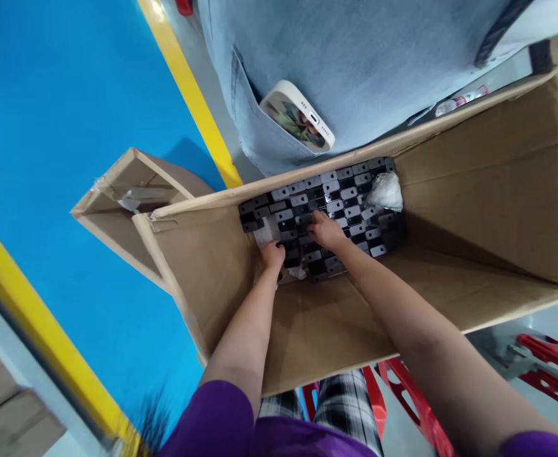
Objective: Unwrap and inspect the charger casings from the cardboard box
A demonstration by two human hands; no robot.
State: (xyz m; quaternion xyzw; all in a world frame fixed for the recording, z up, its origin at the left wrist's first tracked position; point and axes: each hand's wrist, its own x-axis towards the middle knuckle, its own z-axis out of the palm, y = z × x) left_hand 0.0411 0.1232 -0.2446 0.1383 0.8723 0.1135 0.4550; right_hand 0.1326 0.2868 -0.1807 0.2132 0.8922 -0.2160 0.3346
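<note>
Both my arms reach down into a deep cardboard box (326,336). Rows of small black rectangular parts (350,193), several with a small dark hole, cover its bottom. My right hand (325,231) is closed, with its fingertips down among the parts near the middle of the rows. To its left, my left hand (273,256) curls at the edge of the rows, its fingers at a black part. White paper (268,231) lies just beyond the left hand. What exactly each set of fingertips grips is partly hidden.
A crumpled clear plastic bag (386,192) lies on the parts at the right. Another open cardboard box (131,181) stands at the left on the blue floor (69,114). A person in denim (378,70), with a phone (298,117) pocketed, is close beyond the box. Red stool frames (416,406) are below.
</note>
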